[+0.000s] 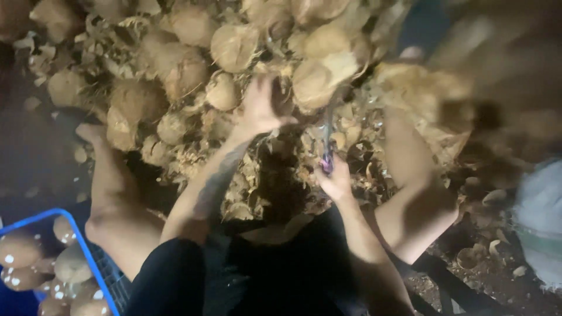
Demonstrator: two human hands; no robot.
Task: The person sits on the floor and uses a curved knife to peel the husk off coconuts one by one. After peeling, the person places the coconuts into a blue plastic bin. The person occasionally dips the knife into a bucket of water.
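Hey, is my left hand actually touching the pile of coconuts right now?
Touching. The head view shows the left hand reaching into the coconut pile, fingers pressed against the husks with no gap. The right hand grips a knife handle.

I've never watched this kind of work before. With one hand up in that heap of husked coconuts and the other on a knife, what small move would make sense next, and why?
Probably pulling one coconut down toward the lap. The left hand already reaches into the coconut pile, while the right hand holds the knife pointed at the pile, with nothing under the blade yet.
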